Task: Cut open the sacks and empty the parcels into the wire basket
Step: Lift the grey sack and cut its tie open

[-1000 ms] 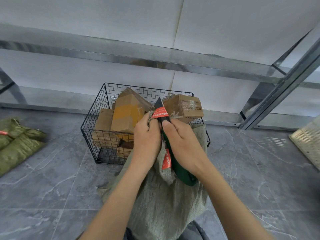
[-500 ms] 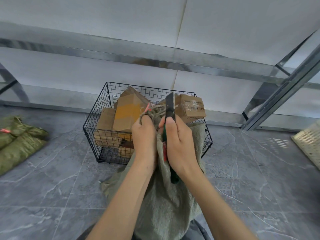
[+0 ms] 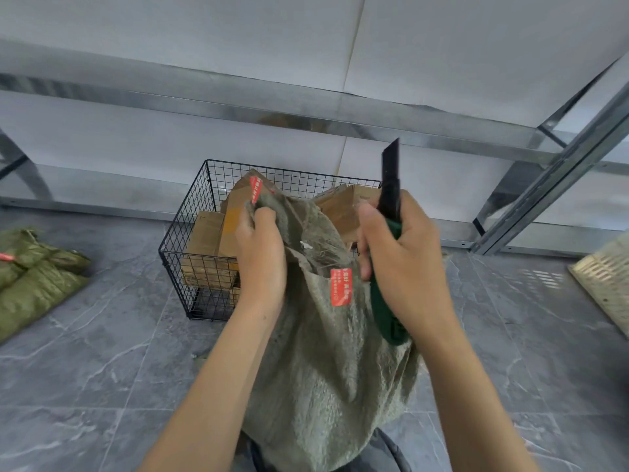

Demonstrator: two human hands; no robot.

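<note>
The grey floor (image 3: 102, 369) holds a black wire basket (image 3: 190, 240) at 12 o'clock. Green sacks (image 3: 30, 281) lie at 9 o'clock. A pale crate (image 3: 609, 284) sits at 3 o'clock. One sack (image 3: 323, 386) stands in the middle.

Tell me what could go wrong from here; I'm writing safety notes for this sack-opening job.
1. The right hand holds the utility knife with its blade out and pointing up, close to the left hand gripping the sack; a slip could cut.
2. The wire basket already holds boxes; tipped parcels may spill over.
</note>
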